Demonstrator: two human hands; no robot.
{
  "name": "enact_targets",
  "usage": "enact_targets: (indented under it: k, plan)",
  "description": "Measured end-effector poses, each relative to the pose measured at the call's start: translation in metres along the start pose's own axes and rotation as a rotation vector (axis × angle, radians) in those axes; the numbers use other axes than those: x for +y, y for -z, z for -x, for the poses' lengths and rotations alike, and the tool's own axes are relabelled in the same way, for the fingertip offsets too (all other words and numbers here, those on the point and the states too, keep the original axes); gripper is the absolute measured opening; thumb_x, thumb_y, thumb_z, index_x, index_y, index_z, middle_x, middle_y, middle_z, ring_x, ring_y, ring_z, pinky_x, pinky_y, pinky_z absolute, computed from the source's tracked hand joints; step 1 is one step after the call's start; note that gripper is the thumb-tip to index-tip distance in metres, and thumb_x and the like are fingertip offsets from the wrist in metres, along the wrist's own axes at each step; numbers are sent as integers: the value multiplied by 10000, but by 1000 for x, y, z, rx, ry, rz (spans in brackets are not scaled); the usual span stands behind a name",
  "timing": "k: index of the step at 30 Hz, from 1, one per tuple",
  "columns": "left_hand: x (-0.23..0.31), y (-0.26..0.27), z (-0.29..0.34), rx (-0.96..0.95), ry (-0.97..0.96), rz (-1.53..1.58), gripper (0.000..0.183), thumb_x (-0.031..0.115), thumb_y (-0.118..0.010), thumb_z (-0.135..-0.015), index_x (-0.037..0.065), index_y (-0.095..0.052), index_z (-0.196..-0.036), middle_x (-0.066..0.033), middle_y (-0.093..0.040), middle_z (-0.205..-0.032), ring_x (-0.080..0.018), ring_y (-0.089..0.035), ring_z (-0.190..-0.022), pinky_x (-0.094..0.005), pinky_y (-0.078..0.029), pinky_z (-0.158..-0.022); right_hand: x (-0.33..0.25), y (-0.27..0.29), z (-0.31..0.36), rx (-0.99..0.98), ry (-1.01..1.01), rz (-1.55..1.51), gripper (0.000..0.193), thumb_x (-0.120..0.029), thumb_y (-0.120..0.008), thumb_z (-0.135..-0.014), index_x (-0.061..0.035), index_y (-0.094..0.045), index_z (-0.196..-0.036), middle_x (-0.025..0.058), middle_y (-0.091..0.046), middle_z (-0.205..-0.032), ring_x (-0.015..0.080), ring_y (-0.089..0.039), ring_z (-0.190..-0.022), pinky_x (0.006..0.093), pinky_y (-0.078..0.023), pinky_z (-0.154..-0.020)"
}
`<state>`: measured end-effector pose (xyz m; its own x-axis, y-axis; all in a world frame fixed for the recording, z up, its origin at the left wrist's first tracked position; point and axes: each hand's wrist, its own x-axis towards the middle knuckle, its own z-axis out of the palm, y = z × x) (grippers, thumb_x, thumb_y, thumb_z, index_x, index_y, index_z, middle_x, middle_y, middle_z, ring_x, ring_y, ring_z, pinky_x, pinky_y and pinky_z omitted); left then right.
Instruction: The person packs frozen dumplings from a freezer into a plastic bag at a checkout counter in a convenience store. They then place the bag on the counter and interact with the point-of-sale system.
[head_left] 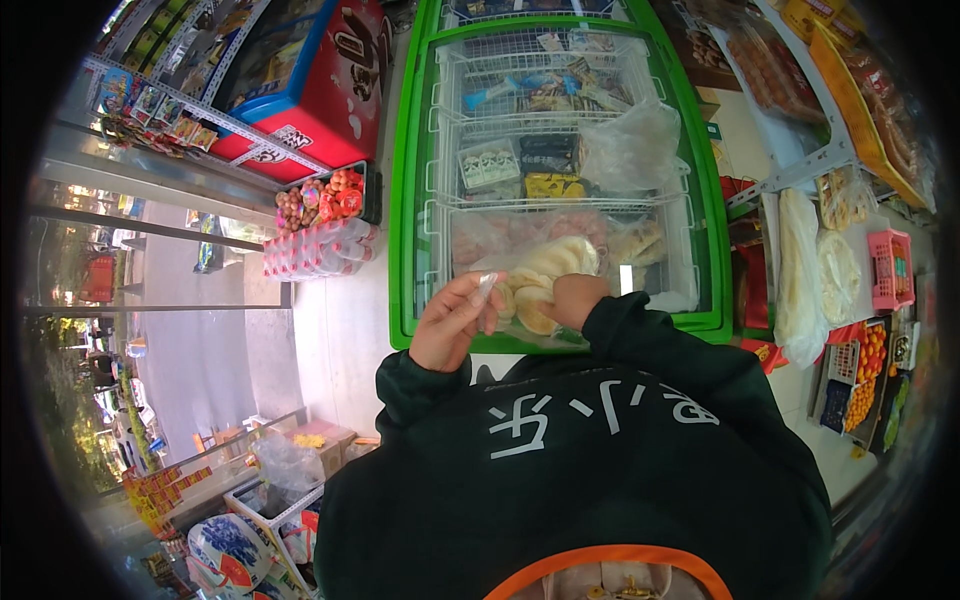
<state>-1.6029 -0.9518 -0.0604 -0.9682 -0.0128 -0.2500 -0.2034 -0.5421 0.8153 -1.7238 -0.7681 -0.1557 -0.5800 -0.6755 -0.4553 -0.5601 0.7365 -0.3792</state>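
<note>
A clear plastic bag (575, 254) of round, pale flat breads (537, 308) is in front of me, over the near end of a green-framed chest freezer (404, 200). My left hand (455, 318) pinches the bag's edge between thumb and fingers at its left side. On the right side, my right hand (580, 301) is closed against the bag beside the breads; its fingertips are hidden. Through the freezer's top, white wire baskets show several frozen packages, among them a yellow pack (554, 186) and a whitish plastic bag (632, 147).
Shrink-wrapped bottles (318, 250) and a crate of netted fruit (325, 197) stand left of the freezer, below a red and blue freezer (300, 90). To the right are a shelf with bagged bread (797, 270), a pink basket (891, 270) and orange fruit (862, 400). Glass doors line the left.
</note>
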Motion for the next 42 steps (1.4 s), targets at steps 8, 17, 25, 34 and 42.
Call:
enact_targets:
  k: [8,17,25,34,42]
  plan:
    - [-3,-5,9,-73,89,17,341,202,-493,-982,21,-522,-1270,-39,-569,-947,-108,-504,-750,-225,-406,-693,-5,-8,-1,143,71,-18,348,-391,-640,-753,-51,-682,-813,149,-676,-789,327,-658,-744,458,-503,-639]
    - [-5,-15,12,-158,160,-29,356,185,-467,-982,-8,-499,-1279,-64,-572,-954,-127,-511,-792,-239,-414,-716,-14,-17,-11,311,107,-225,345,-383,-613,-790,-41,-657,-816,180,-657,-752,359,-639,-738,463,-495,-668]
    - [-7,-16,-6,-59,-16,26,342,187,-482,-969,-14,-524,-1243,-70,-569,-935,-157,-524,-844,-273,-428,-788,-1,25,-15,98,240,-121,370,-388,-623,-792,-44,-653,-922,193,-661,-862,364,-635,-811,461,-488,-716]
    - [7,4,-12,50,-84,45,214,142,-479,-974,5,-557,-1119,-75,-592,-962,-160,-547,-858,-288,-444,-808,27,140,76,494,579,291,473,-59,-676,-638,-70,-615,-1107,80,-588,-841,303,-583,-842,397,-490,-731]
    - [-11,-58,-34,-6,-142,82,355,182,-398,-1005,0,-460,-1304,-104,-559,-1199,-218,-557,-1069,-368,-418,-962,-32,124,65,844,498,-203,405,-118,-723,-731,-53,-623,-1118,79,-626,-761,210,-582,-623,308,-479,-562]
